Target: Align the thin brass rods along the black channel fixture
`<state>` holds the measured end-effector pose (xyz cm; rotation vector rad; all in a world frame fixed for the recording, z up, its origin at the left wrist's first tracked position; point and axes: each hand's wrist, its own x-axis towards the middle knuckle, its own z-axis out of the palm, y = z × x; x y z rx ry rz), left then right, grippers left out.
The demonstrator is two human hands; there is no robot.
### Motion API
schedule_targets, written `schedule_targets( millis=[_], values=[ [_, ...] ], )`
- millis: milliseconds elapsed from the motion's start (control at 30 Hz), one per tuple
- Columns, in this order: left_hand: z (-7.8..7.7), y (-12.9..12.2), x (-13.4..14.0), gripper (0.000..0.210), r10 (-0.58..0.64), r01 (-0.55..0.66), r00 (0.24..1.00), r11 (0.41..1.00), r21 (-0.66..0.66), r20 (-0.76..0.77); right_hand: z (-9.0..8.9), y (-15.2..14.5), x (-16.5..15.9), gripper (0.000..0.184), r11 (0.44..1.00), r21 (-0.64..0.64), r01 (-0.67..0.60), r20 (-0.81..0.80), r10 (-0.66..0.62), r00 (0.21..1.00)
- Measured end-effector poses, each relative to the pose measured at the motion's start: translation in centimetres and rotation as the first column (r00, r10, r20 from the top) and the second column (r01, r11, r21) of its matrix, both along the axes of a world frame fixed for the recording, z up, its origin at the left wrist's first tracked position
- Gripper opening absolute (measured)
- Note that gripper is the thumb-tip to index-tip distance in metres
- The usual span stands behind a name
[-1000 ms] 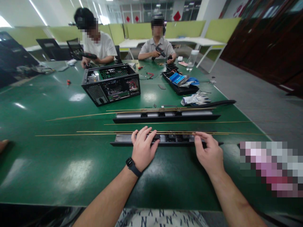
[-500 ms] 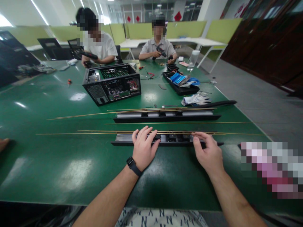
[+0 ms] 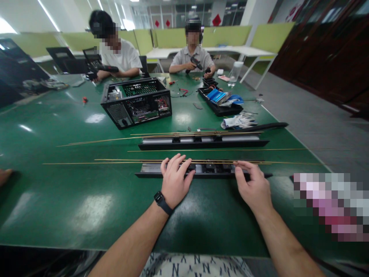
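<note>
Near rail (image 3: 151, 168): on green table (image 3: 86, 211), person's side of far rail (image 3: 184, 145). Long axis L-R, approx parallel to far rail; ends point L & R, black lip twd person. Thin gold rods (image 3: 129, 162) run same dir along near rail's far edge, sticking out past both ends. L hand (image 3: 175, 181): fingers spread, thumb well apart, laid across near rail + rods, w/ watch on wrist. R hand (image 3: 255, 184): thumb + index nearly tog. at rods, nr rail's R end; can't tell if rod pinched. PC case (image 3: 129, 111) beyond far rail, to L.
</note>
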<state>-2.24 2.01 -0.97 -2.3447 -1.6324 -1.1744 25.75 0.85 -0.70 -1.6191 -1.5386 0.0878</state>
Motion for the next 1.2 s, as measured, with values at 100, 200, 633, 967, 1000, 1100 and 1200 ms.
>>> schedule_targets(
  millis=[100,200,633,967,1000,1100,1200],
  values=[
    [0.0,0.03,-0.03,0.031,-0.004,0.004,1.0,1.0,0.007,0.002,-0.13,-0.02,-0.07,0.039,1.0,0.01,-0.012,0.0,0.012,1.0],
    [0.01,0.05,-0.01,0.032,0.0,0.0,1.0,1.0,0.006,0.001,-0.21,0.03,0.21,0.04,0.998,0.005,0.065,-0.008,-0.065,0.998],
    [-0.01,0.02,0.0,0.031,0.002,-0.002,1.0,1.0,-0.001,0.003,0.02,-0.01,-0.12,0.036,0.998,0.018,-0.058,0.029,0.057,0.998],
    [0.05,-0.03,0.03,0.031,0.004,-0.004,1.0,1.0,-0.001,-0.001,-0.11,0.09,0.05,0.038,0.999,0.021,0.032,0.005,-0.032,0.999],
    [0.06,-0.03,0.03,0.031,0.004,-0.004,1.0,1.0,0.002,0.0,-0.06,0.06,-0.08,0.037,1.0,0.026,0.004,0.01,-0.004,1.0],
    [0.07,-0.01,0.02,0.031,0.001,-0.001,1.0,1.0,0.009,0.0,0.0,0.03,-0.25,0.036,0.999,0.032,-0.031,0.02,0.03,0.999],
    [0.02,0.02,0.0,0.032,-0.003,0.002,1.0,1.0,0.011,0.004,-0.09,0.1,0.01,0.038,1.0,0.022,0.011,0.021,-0.012,1.0]
  ],
)
